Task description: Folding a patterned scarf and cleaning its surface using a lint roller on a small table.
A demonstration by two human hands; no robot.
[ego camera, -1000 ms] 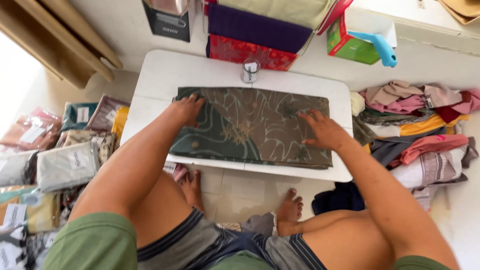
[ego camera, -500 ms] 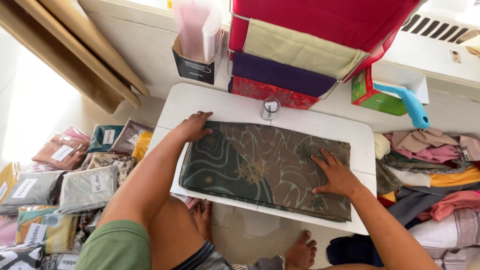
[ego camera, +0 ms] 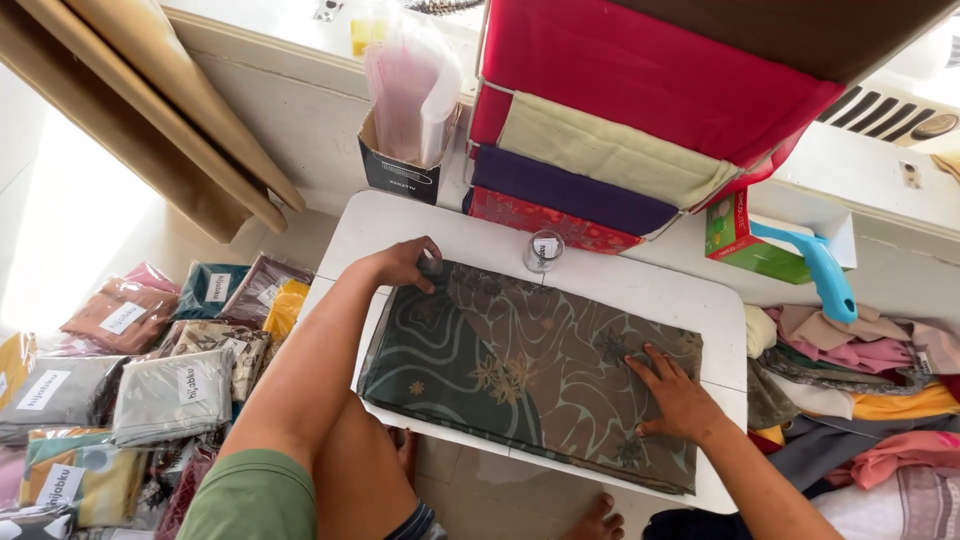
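Since the earlier frame, my left hand [ego camera: 408,264] has curled onto the far left corner of the folded patterned cloth [ego camera: 520,360], and I am now pinching it there. I am pressing my right hand [ego camera: 678,393] flat, fingers spread wide, on the cloth's right side. The cloth is lying across the white table [ego camera: 640,285], near a small jar [ego camera: 543,251].

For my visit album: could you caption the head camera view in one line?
Left hand pinches the far corner of a folded patterned cloth on a white table; right hand presses it flat.
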